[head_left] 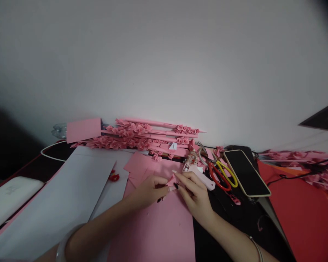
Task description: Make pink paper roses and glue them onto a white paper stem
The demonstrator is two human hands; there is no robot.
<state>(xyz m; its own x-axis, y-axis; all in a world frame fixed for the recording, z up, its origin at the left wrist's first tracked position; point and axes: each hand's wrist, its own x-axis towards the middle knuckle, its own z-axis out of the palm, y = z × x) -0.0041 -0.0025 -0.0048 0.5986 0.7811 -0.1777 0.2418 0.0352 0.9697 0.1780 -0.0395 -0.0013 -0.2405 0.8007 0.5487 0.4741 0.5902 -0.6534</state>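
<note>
Between my two hands is a small folded piece of pink paper, held over a large pink sheet. My left hand pinches its lower left side between thumb and fingers. From the right, my right hand closes thumb and fingertips on the same piece. Parts of the folds are hidden by the fingers. Just right of my right hand lie a pale pink utility knife and red- and yellow-handled scissors.
Pink paper flowers on stems are heaped along the wall. A phone and red paper lie to the right. White sheets, a white box-like device and a clear plastic bottle are on the left.
</note>
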